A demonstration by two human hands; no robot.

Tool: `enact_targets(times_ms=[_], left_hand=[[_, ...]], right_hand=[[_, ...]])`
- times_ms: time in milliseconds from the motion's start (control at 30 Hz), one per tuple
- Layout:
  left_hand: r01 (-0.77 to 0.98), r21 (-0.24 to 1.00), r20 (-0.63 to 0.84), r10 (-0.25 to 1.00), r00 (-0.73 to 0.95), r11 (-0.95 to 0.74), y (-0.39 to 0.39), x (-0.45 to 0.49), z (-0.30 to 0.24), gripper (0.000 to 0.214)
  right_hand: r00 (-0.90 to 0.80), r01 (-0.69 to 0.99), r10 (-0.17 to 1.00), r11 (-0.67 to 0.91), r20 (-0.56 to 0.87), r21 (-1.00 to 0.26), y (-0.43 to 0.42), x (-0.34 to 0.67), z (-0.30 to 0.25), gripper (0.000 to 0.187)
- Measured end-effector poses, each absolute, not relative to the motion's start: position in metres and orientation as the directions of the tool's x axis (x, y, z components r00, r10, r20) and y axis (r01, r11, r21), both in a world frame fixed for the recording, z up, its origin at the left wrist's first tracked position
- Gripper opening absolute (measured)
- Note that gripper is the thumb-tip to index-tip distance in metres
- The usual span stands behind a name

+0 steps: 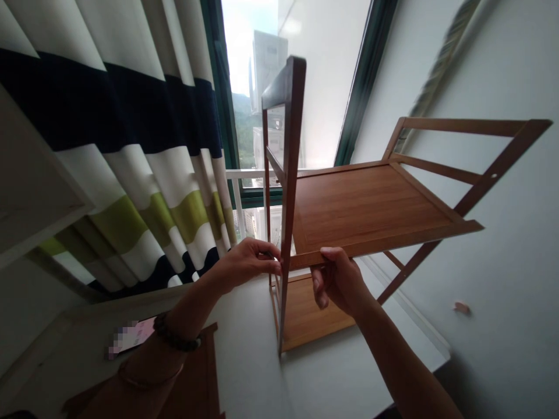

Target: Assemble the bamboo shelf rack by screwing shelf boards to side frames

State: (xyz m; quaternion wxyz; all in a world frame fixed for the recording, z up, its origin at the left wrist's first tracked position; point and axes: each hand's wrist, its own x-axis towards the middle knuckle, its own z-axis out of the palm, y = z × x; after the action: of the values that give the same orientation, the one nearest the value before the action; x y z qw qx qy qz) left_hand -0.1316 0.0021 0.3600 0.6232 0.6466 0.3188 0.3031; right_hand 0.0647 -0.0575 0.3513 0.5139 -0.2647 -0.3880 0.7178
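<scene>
- While the left hand closes its fingers round the slim post of the upright frame, pinching the wood just where the shelf board meets it, the right hand clamps the near edge of the shelf board. Its thumb is on top and its other fingers are curled beneath.
- The shelf board is held in the air, roughly level, above the worktop. Its left end is against the upright frame and its right end reaches toward the far frame. Whether that far end is seated in anything I cannot tell, as the wide lens bends it.
- It looks like a thin, stiff wooden slab with a smooth finish: probably light enough for one hand and unlikely to flex, but a little slick. A grip wrapped over the edge near a corner seems safer than a flat palm.
- The frames are thin rails, likely rigid along their length yet prone to wobble sideways. Holding a post close to a joint should steady them best.
- Below, a lower board sits between the frames on the white worktop. A loose panel lies near the left forearm, and a striped curtain hangs beside the window.
</scene>
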Motion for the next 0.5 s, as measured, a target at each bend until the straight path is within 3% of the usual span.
enact_targets(times_ms=[267, 500], left_hand=[[-0.182, 0.980, 0.076, 0.699, 0.711, 0.078, 0.011, -0.119, 0.333, 0.041], [0.035, 0.994, 0.047, 0.684, 0.728, -0.105, 0.013, -0.129, 0.343, 0.027]], right_hand=[[-0.346, -0.623, 0.938, -0.248, -0.023, -0.742, -0.056, 0.067, 0.347, 0.037], [-0.284, -0.612, 0.957, -0.232, -0.064, -0.756, -0.060, 0.064, 0.351, 0.043]])
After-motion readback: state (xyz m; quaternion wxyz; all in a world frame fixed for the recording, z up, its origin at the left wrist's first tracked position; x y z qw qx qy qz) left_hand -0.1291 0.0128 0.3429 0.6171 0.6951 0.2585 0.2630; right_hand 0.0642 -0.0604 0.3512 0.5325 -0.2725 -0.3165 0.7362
